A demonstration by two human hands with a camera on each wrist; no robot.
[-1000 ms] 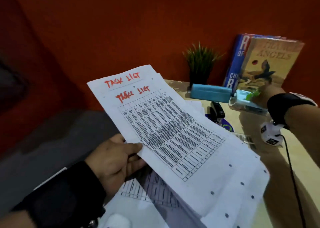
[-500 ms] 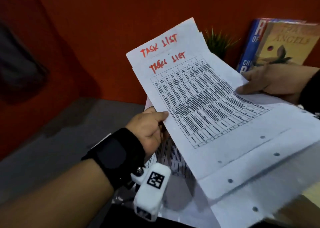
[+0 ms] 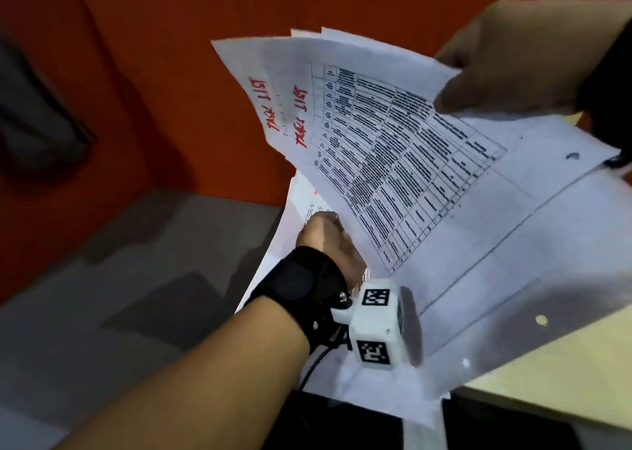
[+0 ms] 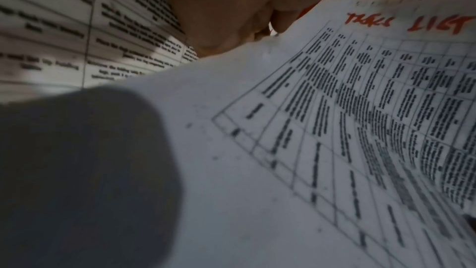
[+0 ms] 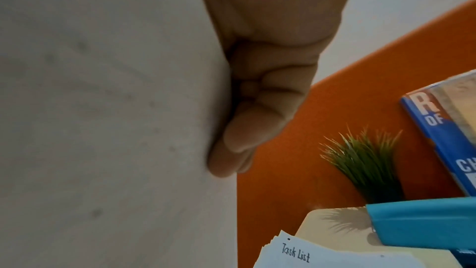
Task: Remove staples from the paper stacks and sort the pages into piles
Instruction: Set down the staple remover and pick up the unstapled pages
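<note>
- Left hand (image 3: 328, 244) has its grip closed on the lower left edge of the paper stack (image 3: 427, 183), fingers tucked beneath the sheets; in the left wrist view its fingers (image 4: 231, 7) curl against a printed page just left of the stack's top sheet.
- Paper stack is held up in the air between both hands, tilted, its sheets fanned apart; the two uppermost sheets each bear a red handwritten "TASK LIST" heading above a printed table.
- Loose pages (image 3: 376, 391) lie under the stack, overhanging the near edge of the bench (image 3: 564, 364).
- Right hand (image 3: 513, 60) grips the stack's upper right edge, thumb laid over the top sheet; in the right wrist view its fingers (image 5: 257, 109) press the back of the sheets.
- Right of the stack, in the right wrist view, another sheet headed "Task List" (image 5: 309, 256) lies on the bench, with a blue stapler (image 5: 422, 223), a small green plant (image 5: 365, 162) and a blue book (image 5: 443, 140) beyond it against the orange wall (image 5: 335, 109).
</note>
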